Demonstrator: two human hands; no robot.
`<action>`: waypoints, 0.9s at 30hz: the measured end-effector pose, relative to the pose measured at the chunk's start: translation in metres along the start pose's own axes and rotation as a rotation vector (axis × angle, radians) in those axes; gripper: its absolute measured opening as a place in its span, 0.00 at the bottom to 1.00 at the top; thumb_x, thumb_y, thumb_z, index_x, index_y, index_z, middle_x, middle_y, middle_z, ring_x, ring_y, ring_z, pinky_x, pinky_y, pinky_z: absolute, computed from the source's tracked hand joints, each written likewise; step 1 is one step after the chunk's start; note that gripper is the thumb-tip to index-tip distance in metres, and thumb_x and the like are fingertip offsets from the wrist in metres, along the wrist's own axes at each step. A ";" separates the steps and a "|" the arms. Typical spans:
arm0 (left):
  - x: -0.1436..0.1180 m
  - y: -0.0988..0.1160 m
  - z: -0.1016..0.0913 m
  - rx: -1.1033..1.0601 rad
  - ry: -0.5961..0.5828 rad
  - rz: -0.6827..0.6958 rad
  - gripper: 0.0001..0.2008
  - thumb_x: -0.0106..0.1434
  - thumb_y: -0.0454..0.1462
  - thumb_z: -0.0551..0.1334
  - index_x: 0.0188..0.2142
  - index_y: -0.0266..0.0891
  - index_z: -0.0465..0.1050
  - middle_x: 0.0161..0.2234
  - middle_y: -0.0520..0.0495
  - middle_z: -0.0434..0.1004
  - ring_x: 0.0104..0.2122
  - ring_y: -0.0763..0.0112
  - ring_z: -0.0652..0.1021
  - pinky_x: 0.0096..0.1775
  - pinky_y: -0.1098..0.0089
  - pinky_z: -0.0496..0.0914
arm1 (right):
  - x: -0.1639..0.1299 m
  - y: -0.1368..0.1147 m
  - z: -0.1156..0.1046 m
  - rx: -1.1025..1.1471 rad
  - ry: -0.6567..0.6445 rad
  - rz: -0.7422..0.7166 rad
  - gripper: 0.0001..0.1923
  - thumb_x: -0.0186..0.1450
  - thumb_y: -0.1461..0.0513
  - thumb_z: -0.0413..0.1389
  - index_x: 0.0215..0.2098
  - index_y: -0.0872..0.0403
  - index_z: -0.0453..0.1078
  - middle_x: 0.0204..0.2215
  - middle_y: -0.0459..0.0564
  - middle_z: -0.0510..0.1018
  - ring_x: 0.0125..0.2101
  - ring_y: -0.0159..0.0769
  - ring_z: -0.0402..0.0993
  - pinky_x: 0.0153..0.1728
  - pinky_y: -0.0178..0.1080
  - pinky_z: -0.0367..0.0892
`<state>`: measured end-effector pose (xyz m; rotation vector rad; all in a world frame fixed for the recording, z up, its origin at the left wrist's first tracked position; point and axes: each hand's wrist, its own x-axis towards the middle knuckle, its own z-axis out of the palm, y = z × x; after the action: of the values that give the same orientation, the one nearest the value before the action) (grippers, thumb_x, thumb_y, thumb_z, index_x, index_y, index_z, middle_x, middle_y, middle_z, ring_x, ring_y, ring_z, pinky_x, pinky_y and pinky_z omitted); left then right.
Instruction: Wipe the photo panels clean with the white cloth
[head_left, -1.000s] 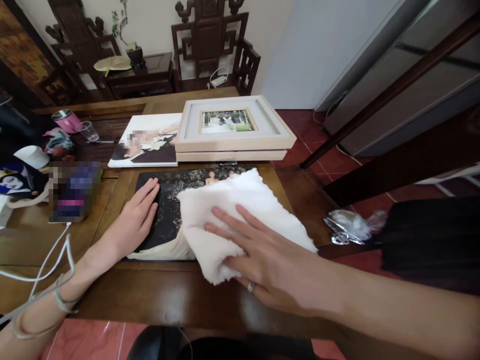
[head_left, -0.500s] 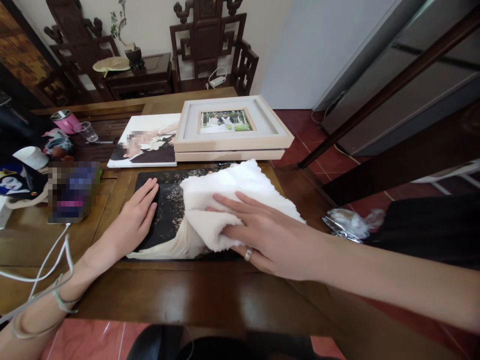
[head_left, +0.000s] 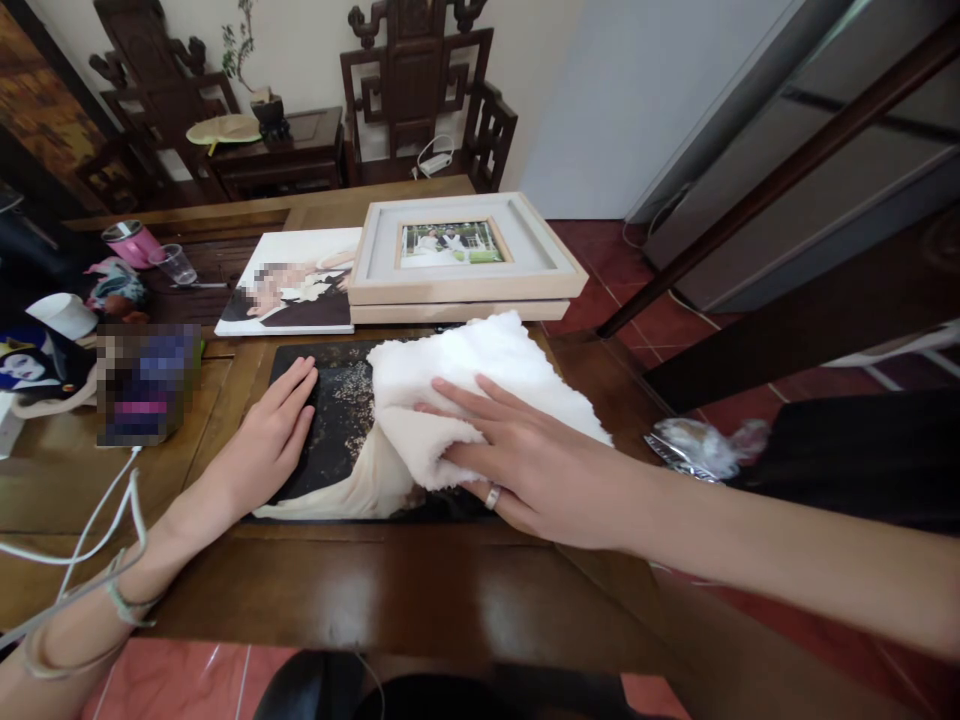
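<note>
A dark photo panel (head_left: pixel 337 400), showing a pale draped dress, lies flat on the wooden table (head_left: pixel 360 580). My left hand (head_left: pixel 274 435) rests on the panel's left edge, its fingers stretched out. On the panel's right half lies a white fluffy cloth (head_left: pixel 480 360), folded over at its near left corner. My right hand (head_left: pixel 525 450), with a ring on one finger, presses on this cloth and grips its fold. Cloth and hand hide the right part of the panel's picture.
Behind the panel are stacked light wooden picture frames (head_left: pixel 465 285) and a white-edged photo panel (head_left: pixel 300 290). A phone (head_left: pixel 150 385) with a white cable, a pink cup (head_left: pixel 133 243) and a clear plastic cup (head_left: pixel 178 263) stand at the left. Carved chairs (head_left: pixel 416 90) are beyond.
My right hand and the cloth have shifted slightly away from me and to the right across the panel. My left hand stays in place.
</note>
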<state>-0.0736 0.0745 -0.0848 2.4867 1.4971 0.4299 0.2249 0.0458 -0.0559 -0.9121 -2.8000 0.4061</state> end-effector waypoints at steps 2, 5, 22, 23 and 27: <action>0.000 0.000 0.000 0.001 0.005 0.004 0.26 0.72 0.43 0.44 0.65 0.34 0.57 0.68 0.39 0.54 0.67 0.58 0.56 0.66 0.54 0.53 | 0.000 -0.001 0.001 -0.003 -0.005 0.000 0.14 0.60 0.71 0.54 0.43 0.59 0.75 0.65 0.64 0.60 0.65 0.61 0.48 0.59 0.68 0.52; 0.000 0.000 0.001 0.008 0.010 0.008 0.26 0.72 0.42 0.44 0.64 0.31 0.57 0.67 0.38 0.55 0.67 0.59 0.56 0.66 0.55 0.53 | -0.002 -0.004 0.002 0.001 -0.015 0.008 0.14 0.60 0.71 0.54 0.42 0.59 0.75 0.64 0.64 0.60 0.66 0.61 0.47 0.60 0.68 0.51; 0.000 0.000 0.001 0.007 0.013 0.011 0.26 0.72 0.43 0.44 0.64 0.31 0.57 0.68 0.38 0.54 0.67 0.59 0.57 0.66 0.55 0.52 | -0.004 -0.002 -0.004 0.122 -0.017 -0.012 0.16 0.62 0.71 0.51 0.45 0.55 0.73 0.59 0.60 0.70 0.66 0.50 0.49 0.63 0.62 0.50; 0.000 0.000 0.001 0.004 0.014 0.010 0.26 0.72 0.43 0.45 0.64 0.30 0.57 0.68 0.37 0.54 0.67 0.59 0.57 0.66 0.55 0.52 | -0.002 0.006 -0.006 0.109 0.016 0.019 0.16 0.62 0.71 0.49 0.44 0.54 0.72 0.57 0.60 0.72 0.66 0.49 0.50 0.62 0.62 0.51; 0.000 0.001 -0.001 -0.004 0.004 0.000 0.27 0.72 0.43 0.45 0.64 0.31 0.56 0.68 0.38 0.54 0.67 0.59 0.56 0.66 0.55 0.52 | -0.003 0.022 -0.006 0.072 0.092 0.083 0.15 0.63 0.71 0.45 0.40 0.55 0.72 0.53 0.61 0.75 0.66 0.51 0.51 0.61 0.64 0.54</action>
<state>-0.0737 0.0739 -0.0839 2.4839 1.4962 0.4380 0.2409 0.0626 -0.0577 -1.0072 -2.6536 0.4617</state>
